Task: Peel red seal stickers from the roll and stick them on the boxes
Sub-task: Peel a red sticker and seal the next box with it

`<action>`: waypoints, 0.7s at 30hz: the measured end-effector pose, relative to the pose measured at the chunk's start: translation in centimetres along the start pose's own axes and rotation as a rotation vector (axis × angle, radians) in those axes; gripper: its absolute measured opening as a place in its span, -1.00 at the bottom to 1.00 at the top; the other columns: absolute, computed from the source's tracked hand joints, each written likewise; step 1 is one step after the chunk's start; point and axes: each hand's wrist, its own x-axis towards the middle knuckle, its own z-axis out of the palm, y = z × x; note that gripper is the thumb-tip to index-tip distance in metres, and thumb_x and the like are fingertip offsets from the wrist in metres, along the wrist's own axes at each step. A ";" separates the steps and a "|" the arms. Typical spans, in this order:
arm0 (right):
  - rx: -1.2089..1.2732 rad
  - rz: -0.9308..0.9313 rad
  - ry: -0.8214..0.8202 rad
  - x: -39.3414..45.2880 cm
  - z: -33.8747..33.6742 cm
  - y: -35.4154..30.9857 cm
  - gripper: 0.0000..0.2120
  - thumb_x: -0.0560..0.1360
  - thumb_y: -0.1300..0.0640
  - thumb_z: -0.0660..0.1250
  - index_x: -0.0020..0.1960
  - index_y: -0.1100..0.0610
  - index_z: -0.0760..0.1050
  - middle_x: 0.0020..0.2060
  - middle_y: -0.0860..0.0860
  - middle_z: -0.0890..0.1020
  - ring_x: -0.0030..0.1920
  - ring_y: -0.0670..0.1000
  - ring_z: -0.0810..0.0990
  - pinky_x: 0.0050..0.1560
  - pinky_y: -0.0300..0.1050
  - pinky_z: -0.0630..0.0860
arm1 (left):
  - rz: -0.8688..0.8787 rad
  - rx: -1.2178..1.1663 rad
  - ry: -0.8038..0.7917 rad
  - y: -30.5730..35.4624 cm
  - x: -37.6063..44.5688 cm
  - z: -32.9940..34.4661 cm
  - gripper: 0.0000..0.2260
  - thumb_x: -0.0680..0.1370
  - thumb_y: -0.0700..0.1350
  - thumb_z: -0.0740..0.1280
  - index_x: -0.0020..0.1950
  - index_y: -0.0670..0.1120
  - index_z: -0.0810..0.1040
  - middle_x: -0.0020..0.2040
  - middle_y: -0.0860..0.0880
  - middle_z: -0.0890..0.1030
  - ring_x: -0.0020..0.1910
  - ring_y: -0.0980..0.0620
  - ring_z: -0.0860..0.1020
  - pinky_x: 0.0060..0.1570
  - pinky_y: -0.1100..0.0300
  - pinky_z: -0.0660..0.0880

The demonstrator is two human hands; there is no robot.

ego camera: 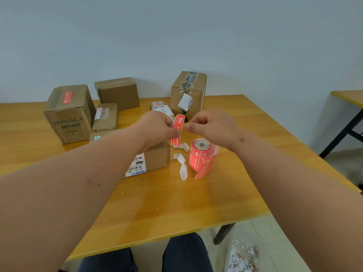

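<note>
At centre frame, the left hand [157, 128] pinches a red seal sticker [178, 129] held upright above the table [176, 203]; the right hand [210, 126] meets its right edge with fingertips pressed together, apparently working at the backing. Just below, the sticker roll [202, 156] stands on end, a loose tail hanging at its front, with curled white backing scraps [181, 161] beside it.

Risks, as judged: the freed adhesive could fold onto itself or cling to a fingertip if the strip sags; a hard pull might tear it; an elbow or wrist could tip the roll.

Boxes: at left, a large box [68, 114] printed "HYNAUT" already carries a red seal on top, and a small box [106, 116] beside it shows one too. Beneath the left wrist, the near box [155, 158] bears a shipping label reading "501E-M1" with a barcode. Upper centre, a tall box [188, 93] carries a dangling white tag, its print illegible. Sticker text is too small to read.
</note>
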 end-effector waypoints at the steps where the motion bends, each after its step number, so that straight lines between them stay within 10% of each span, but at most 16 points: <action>1: 0.051 0.011 0.029 0.2 0.1 -0.1 -0.74 0.48 -0.23 0.30 -0.11 -0.06 0.61 -0.23 -0.20 0.59 -0.05 -0.10 0.54 0.16 0.15 0.41 | 0.003 -0.012 -0.008 -0.1 -0.1 -0.1 -0.81 0.49 0.00 0.45 -0.25 -0.08 0.64 -0.31 -0.01 0.56 -0.34 0.08 0.44 -0.34 0.20 0.35; 6: 0.229 -0.004 0.034 0.2 0.5 -0.8 -0.86 0.49 -0.07 0.38 -0.13 -0.02 0.63 -0.17 -0.08 0.66 -0.07 -0.02 0.60 0.05 0.11 0.55 | 0.011 -0.032 -0.040 -0.5 -0.3 -0.8 -0.84 0.48 0.01 0.46 -0.17 -0.07 0.69 -0.12 -0.09 0.68 -0.08 -0.05 0.61 -0.19 0.17 0.47; 10: 0.270 -0.026 0.011 0.1 0.7 -1.8 -0.82 0.51 0.02 0.38 -0.12 0.13 0.61 -0.27 -0.02 0.59 -0.27 -0.05 0.49 -0.24 -0.13 0.45 | 0.007 -0.058 -0.041 -0.9 -0.8 -1.3 -0.84 0.47 0.00 0.48 -0.10 -0.09 0.68 -0.10 -0.06 0.68 -0.09 0.02 0.59 -0.18 0.20 0.46; 21: 0.091 -0.074 0.027 0.9 2.0 -4.5 -0.73 0.52 -0.09 0.32 -0.31 -0.02 0.46 -0.38 -0.13 0.51 -0.36 -0.12 0.41 -0.18 0.00 0.39 | 0.138 -0.179 0.224 -2.1 -2.9 -3.7 -0.83 0.48 -0.05 0.48 -0.09 -0.14 0.62 -0.18 -0.14 0.64 -0.27 0.08 0.49 -0.32 0.29 0.44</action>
